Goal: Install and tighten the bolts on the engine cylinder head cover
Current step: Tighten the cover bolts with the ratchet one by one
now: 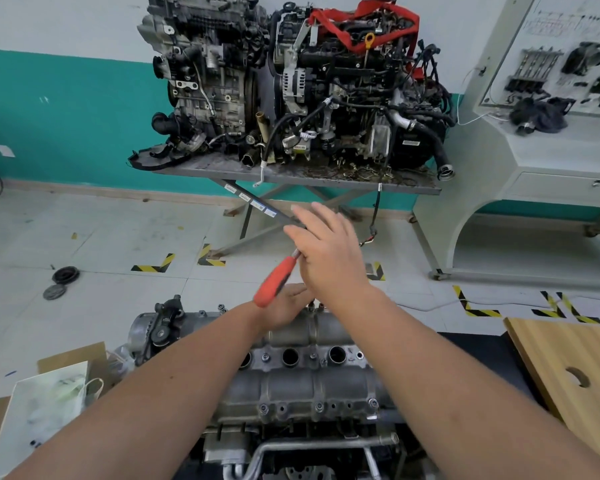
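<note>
The grey cylinder head cover point(291, 386) lies low in the middle, with bolts point(318, 406) seated along its near edge. A ratchet with a red handle point(272, 282) stands over the cover's far edge, its handle slanting down to the left. My right hand point(329, 254) lies over the ratchet's head with fingers stretched straight forward, hiding the head. My left hand point(284, 306) sits below it at the cover's far edge, fingers curled round the tool's shaft, which is mostly hidden.
Two engines point(291, 81) stand on a grey metal table point(413, 188) ahead. A white training console point(534, 150) is at the right and a wooden board point(568, 368) at the near right. Cardboard and a paper bag point(49, 396) lie at the left.
</note>
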A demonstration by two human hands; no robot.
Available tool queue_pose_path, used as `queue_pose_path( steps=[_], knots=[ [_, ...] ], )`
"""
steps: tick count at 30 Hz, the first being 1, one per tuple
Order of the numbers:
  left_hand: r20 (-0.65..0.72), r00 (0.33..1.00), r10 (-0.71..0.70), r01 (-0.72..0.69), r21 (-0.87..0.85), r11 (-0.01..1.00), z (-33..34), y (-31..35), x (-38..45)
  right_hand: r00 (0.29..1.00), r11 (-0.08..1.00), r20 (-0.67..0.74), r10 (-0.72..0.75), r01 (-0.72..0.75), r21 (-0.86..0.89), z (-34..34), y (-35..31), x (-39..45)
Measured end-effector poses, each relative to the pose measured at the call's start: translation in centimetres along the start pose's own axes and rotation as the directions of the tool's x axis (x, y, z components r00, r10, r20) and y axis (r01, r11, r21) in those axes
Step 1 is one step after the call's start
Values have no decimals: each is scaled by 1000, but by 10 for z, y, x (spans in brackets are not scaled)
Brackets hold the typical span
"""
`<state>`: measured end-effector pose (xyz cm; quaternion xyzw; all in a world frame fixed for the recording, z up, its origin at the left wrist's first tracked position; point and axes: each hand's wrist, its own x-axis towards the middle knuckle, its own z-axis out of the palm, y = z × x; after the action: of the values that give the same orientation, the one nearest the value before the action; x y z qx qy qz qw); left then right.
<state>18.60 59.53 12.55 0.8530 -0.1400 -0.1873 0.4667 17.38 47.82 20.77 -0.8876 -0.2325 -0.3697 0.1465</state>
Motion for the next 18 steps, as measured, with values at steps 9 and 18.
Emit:
queue_pose_path(
  steps=[9, 18],
  knots=[
    [85, 992, -93, 80, 149, 986, 1, -14, 15, 781, 963, 600, 172, -7, -268, -38, 4, 38],
    [77, 994, -81, 55, 294, 954, -1, -18, 16, 391, -320, 827, 403, -787, 528, -36, 4, 37]
  ],
)
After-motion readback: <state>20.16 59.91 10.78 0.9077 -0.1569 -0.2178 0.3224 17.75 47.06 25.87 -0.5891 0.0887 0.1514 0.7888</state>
